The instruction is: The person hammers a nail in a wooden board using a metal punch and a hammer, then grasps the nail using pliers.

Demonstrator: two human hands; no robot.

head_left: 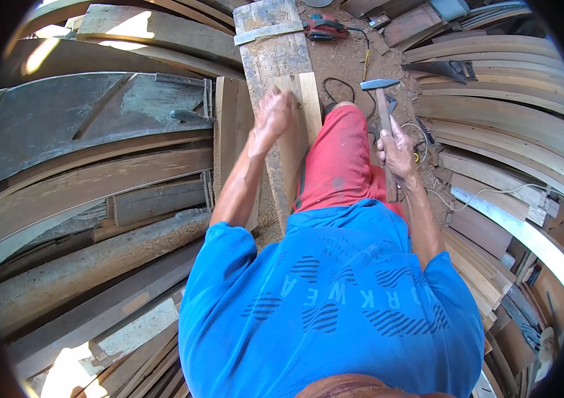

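My right hand point(397, 151) is wrapped around the wooden handle of a hammer point(380, 84), whose blue-grey metal head points away from me. The handle's lower end runs down past my wrist. My left hand point(274, 114) is over a pale wooden board point(309, 99) that lies lengthwise by my left thigh. Its fingers look bent but are smeared by motion, and I cannot tell whether something is between them. Under the board is a worn plank bench point(272, 56), with a short wooden strip point(269, 32) across its far part.
A red power tool point(324, 28) with a cord lies on the dusty floor beyond the bench. A handsaw point(442, 69) rests against stacked boards point(494, 109) on the right. Large planks and a grey panel point(123, 106) fill the left side. Cables loop near my right hand.
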